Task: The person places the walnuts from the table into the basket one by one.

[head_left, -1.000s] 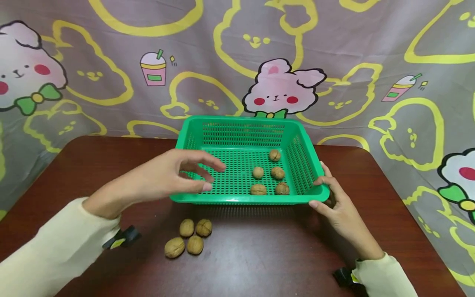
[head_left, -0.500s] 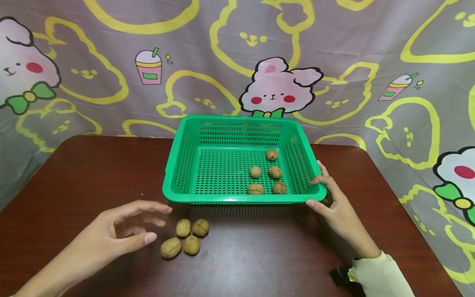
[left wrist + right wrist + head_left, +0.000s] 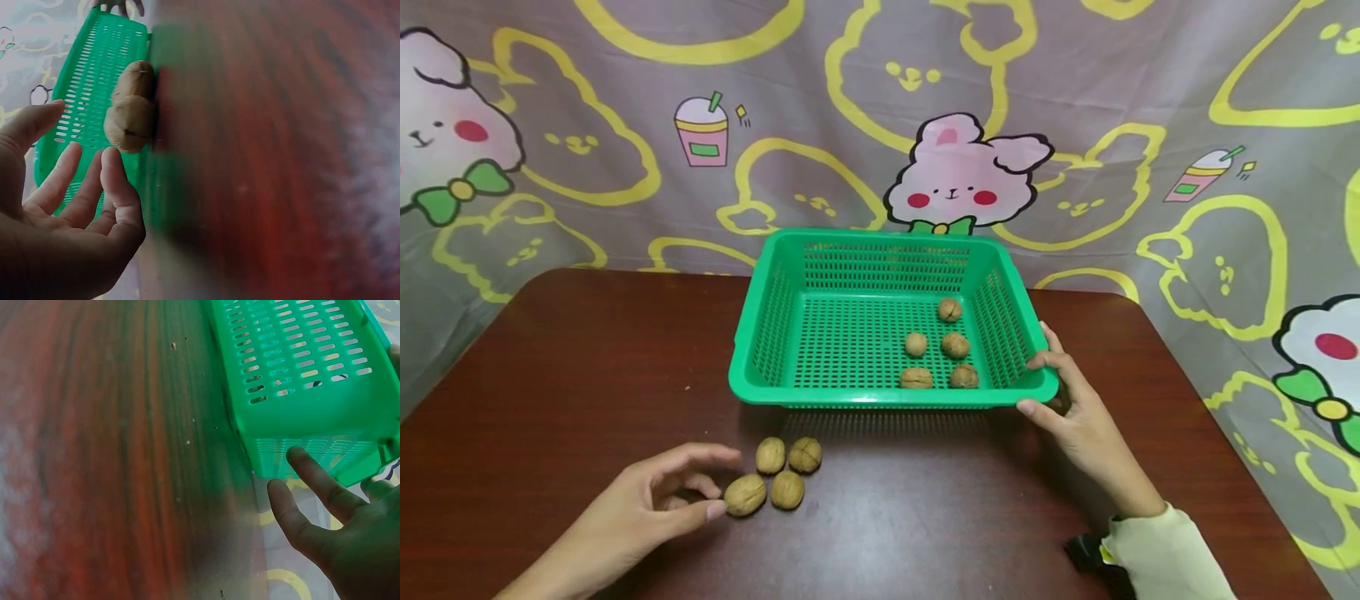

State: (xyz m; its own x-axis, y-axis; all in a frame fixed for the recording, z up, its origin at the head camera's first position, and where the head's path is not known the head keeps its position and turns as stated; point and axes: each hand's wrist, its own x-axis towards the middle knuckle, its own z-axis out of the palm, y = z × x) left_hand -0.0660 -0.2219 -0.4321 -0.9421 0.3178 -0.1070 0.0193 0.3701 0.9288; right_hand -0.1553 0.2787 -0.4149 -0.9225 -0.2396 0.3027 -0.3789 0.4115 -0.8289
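Observation:
My left hand (image 3: 643, 508) is low over the table with fingers loosely bent and thumb apart, holding nothing. Its thumb tip is right at the left edge of the nearest walnut (image 3: 746, 495). Three more walnuts lie close by: one behind (image 3: 771, 456), one at the back right (image 3: 806, 455) and one to the right (image 3: 787, 490). In the left wrist view, walnuts (image 3: 130, 124) appear just beyond the fingertips. My right hand (image 3: 1090, 429) grips the front right corner of a green perforated plastic basket (image 3: 857, 395), thumb at the front rim and a finger over the side rim.
Several walnuts (image 3: 955, 346) sit in the right half of the basket. The dark reddish-brown table (image 3: 610, 358) has rounded back corners. Behind it hangs a grey cloth (image 3: 820, 92) printed with rabbits and drink cups.
My left hand has come back from over the basket, down and left to beside the loose walnuts, then slightly right to the nearest one. My right hand keeps its grip on the basket.

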